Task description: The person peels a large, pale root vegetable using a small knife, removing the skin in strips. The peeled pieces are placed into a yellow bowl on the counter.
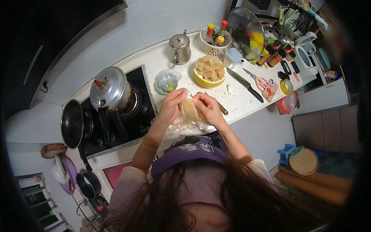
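Observation:
Both hands hold a pale yellow pomelo segment (190,109) with white membrane at its top, above the counter's front edge. My left hand (171,105) pinches its upper left side; my right hand (209,109) grips its right side. Beneath lie scraps of peeled membrane (181,126) on clear plastic. A knife with a brown handle (223,109) lies partly hidden behind my right hand. Beyond the hands, a yellow-green rind bowl (208,83) is heaped with peeled pomelo flesh (209,68). To its left sits a small bowl (161,89) with a clear plastic bag (168,80) and green fruit.
On the left, a pressure cooker (107,88) and a black wok (72,124) stand on the hob. A metal pitcher (181,49) and a white basket of bottles (213,50) are at the back. A large knife (243,82), pink-handled scissors (261,83) and a phone (271,90) lie right.

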